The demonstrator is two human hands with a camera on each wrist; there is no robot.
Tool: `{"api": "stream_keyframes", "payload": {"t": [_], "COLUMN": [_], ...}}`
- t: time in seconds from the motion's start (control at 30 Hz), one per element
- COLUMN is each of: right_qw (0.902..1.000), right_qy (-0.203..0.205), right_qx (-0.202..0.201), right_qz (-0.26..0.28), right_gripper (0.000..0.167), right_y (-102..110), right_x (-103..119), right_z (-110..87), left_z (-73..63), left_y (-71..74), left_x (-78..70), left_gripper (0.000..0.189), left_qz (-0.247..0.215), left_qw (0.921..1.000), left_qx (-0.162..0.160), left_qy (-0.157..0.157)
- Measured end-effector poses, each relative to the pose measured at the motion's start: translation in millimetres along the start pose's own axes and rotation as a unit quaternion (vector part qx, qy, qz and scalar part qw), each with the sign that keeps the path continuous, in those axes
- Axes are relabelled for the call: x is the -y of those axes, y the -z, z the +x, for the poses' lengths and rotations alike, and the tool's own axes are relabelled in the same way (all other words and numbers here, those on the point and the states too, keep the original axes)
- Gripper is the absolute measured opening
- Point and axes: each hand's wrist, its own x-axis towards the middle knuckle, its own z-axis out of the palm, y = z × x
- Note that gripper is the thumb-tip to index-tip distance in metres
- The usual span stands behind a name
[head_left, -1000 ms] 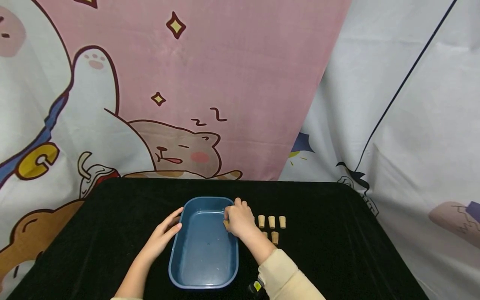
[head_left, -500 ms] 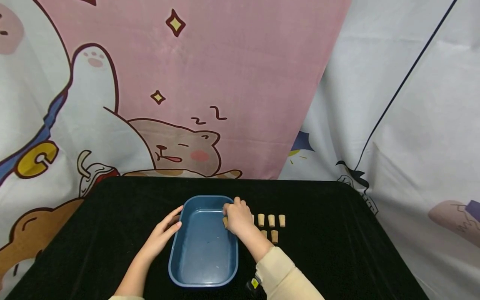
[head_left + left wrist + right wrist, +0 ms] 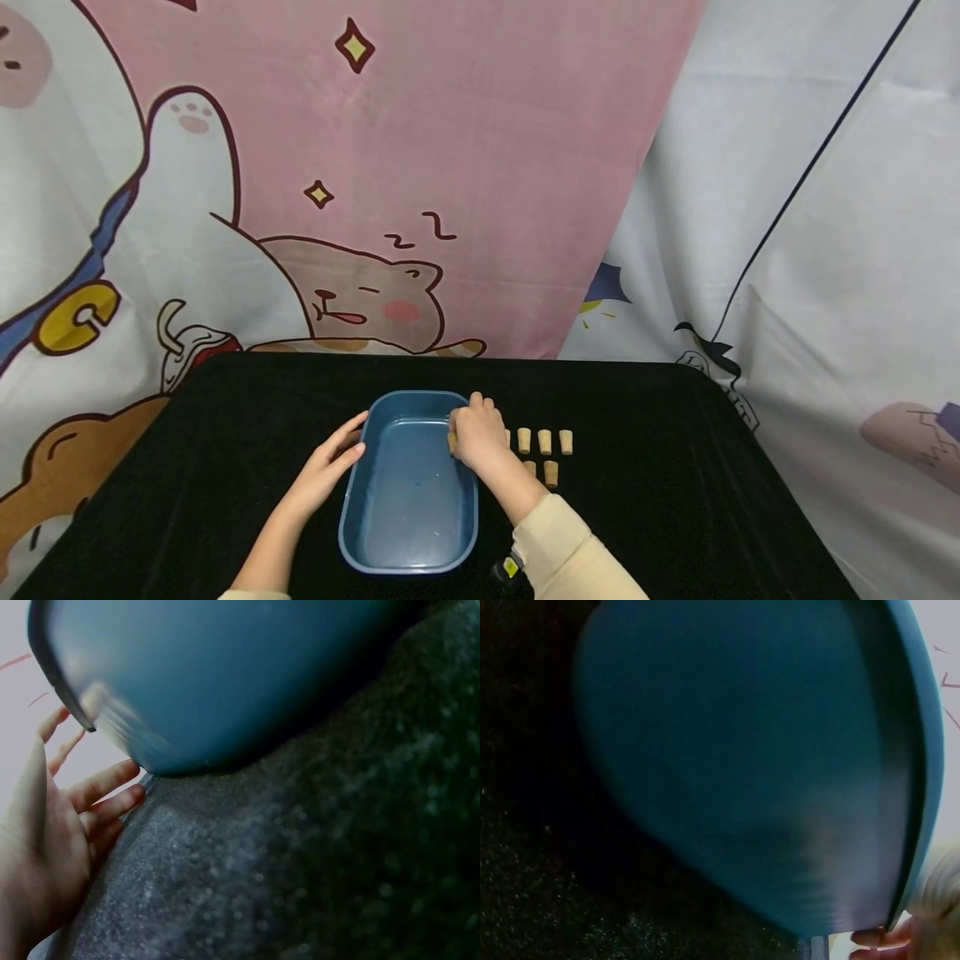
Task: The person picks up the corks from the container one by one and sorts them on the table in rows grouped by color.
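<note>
A blue rectangular plastic basin (image 3: 408,492) stands on the black cloth. My left hand (image 3: 327,458) lies along its left side, fingers extended and touching near the rim; the left wrist view shows the fingers (image 3: 105,784) against the basin's outer wall. Over the right rim, my right hand (image 3: 480,433) pinches a cork stopper (image 3: 452,443) just inside the basin wall, with its fingers curled. Most of that cork is hidden by the hand. In the right wrist view only the fingertips (image 3: 881,937) show, below the basin's edge.
Several more corks stand right of the basin, among them a back-row cork (image 3: 545,442) and a nearer cork (image 3: 551,474). Some are partly hidden by the right arm. The black-covered table (image 3: 675,500) extends on both sides, with a printed curtain (image 3: 525,167) behind it.
Both hands and the basin stay almost in place. The right hand keeps its hold on the cork at the rim, with only a slight shift of the whole view.
</note>
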Motion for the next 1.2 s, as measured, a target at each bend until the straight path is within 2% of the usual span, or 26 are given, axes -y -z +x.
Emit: {"api": "stream_keyframes", "payload": {"t": [0.1,0.27,0.43,0.77,1.2], "right_qw": [0.9999,0.9994,0.998,0.9956,0.9846], "right_qy": [0.002,0.012,0.024,0.027,0.053], "right_qx": [-0.012,-0.033,-0.059,-0.08,-0.124], "right_qz": [-0.001,-0.007,-0.001,0.043,0.111], "right_gripper": [0.023,0.025,0.026,0.029,0.031], "right_y": [2,5,9,22,37], "right_x": [0,-1,-4,-13,-23], "right_z": [-2.2,-5.0,-6.5,-12.0,-26.8], "left_z": [4.5,6.7,4.8,2.8,6.2], "left_y": [0.9,2.1,1.5,1.1,2.3], "left_x": [11.0,15.6,16.2,13.5,15.3], "left_gripper": [0.052,0.052,0.052,0.052,0.052], "left_qz": [0.004,0.004,-0.001,-0.005,0.014], "left_qw": [1.0,1.0,1.0,0.9999,0.9998], "left_qx": [0.001,0.003,0.0,-0.002,-0.001], "left_qy": [0.0,-0.005,-0.004,-0.011,-0.011]}}
